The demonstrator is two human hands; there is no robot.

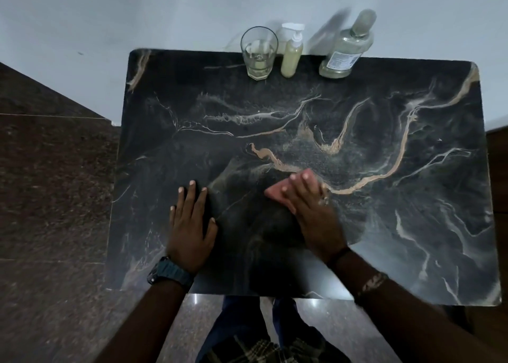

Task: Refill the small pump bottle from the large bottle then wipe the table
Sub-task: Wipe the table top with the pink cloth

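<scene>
Currently, right hand presses pink cloth flat, left hand splayed on worktop; wide strokes could topple glass.

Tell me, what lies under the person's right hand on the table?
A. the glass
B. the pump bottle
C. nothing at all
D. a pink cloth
D: the right hand presses flat on a pink cloth on the table, while the glass and pump bottle stand at the far edge.
</scene>
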